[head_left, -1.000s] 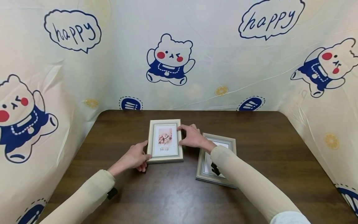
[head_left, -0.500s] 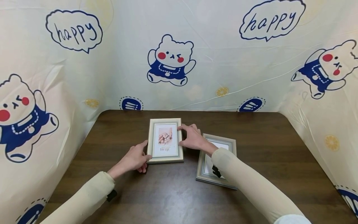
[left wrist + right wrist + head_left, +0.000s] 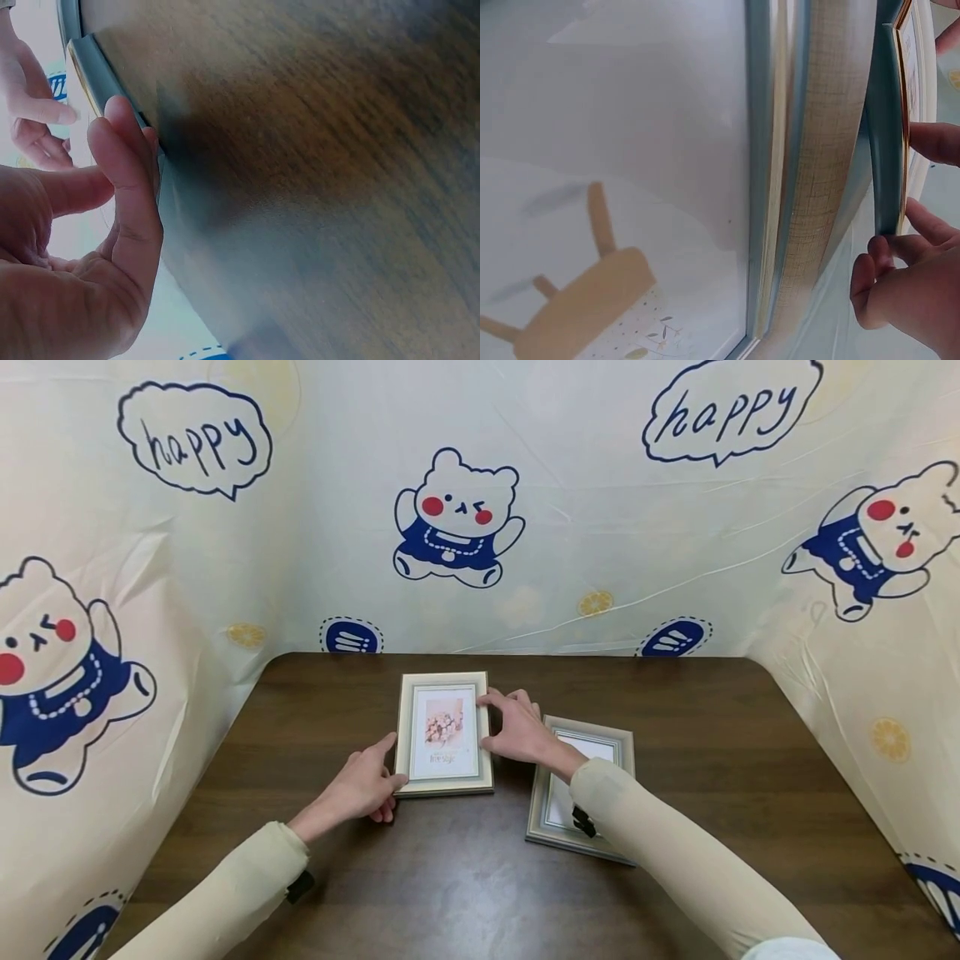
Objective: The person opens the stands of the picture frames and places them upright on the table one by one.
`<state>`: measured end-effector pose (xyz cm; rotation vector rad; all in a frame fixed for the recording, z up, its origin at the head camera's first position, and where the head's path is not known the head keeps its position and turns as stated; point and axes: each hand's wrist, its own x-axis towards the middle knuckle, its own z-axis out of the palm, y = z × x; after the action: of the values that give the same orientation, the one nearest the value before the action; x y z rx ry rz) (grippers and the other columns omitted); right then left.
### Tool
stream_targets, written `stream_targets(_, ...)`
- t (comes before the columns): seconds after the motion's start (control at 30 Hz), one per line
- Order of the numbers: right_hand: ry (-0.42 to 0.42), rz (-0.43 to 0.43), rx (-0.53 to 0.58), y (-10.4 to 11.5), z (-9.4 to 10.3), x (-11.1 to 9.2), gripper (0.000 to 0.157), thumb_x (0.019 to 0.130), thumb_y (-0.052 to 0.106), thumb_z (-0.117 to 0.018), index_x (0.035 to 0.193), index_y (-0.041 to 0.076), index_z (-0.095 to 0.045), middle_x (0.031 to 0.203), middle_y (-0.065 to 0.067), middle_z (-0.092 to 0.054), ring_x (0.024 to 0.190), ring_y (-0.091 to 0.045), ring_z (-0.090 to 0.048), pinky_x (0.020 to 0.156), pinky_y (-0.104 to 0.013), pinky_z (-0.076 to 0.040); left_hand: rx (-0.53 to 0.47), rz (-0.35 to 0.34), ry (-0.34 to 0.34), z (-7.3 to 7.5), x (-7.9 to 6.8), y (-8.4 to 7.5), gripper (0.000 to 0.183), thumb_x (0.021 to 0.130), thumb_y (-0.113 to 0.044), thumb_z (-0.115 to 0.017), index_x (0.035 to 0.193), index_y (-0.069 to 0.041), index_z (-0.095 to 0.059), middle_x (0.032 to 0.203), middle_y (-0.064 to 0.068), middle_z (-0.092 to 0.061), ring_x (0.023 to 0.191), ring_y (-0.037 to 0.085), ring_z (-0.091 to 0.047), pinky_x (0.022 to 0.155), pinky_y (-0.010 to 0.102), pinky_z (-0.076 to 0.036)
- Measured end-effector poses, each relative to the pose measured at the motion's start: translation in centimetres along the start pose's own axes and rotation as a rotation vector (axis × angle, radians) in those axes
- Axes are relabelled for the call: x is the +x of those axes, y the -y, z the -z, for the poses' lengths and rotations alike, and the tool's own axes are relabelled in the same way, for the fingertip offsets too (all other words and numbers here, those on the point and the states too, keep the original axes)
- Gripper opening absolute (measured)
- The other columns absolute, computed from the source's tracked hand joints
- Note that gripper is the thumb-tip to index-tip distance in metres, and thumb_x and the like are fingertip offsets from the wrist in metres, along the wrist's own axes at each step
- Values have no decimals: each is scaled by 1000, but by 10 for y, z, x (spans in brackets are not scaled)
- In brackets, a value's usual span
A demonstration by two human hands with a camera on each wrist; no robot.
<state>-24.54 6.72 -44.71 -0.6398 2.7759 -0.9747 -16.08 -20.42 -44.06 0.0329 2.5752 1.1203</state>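
Note:
A cream picture frame [image 3: 444, 781] with a pink flower print and the words "free style" is in the head view, left of the table's middle. My left hand [image 3: 362, 782] grips its lower left side, the thumb on the near left corner. On the opposite side my right hand [image 3: 517, 728] holds the right edge, thumb and forefinger spread along it. The right wrist view shows this frame's blue-grey outer edge [image 3: 886, 135] with a thin gold line, fingers curled at it. In the left wrist view my left fingers [image 3: 131, 187] overlap the frame's edge.
A second, greyer picture frame [image 3: 542, 814] lies slightly turned on the brown wooden table [image 3: 420, 893], partly under my right forearm. Its white print fills much of the right wrist view. A cloth [image 3: 315, 527] printed with bears hangs behind the table and along its sides.
The far edge of the held picture frame has risen slightly in the head view, while its near edge stays almost in place. Both hands keep nearly the same position on it.

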Motion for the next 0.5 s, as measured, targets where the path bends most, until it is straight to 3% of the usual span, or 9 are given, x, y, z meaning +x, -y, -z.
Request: stream_targets(0.5,-56,51,-9,2,2,-5,65,84,17,-80,146,14,-61,166,-10,-40,132,-33,-41,94,-49,-34,-8,6,-15,-1,-2,-2,83,103,-7,-67,167,-1,-14,69,11,-66,50,24,-67,48,41,-57)
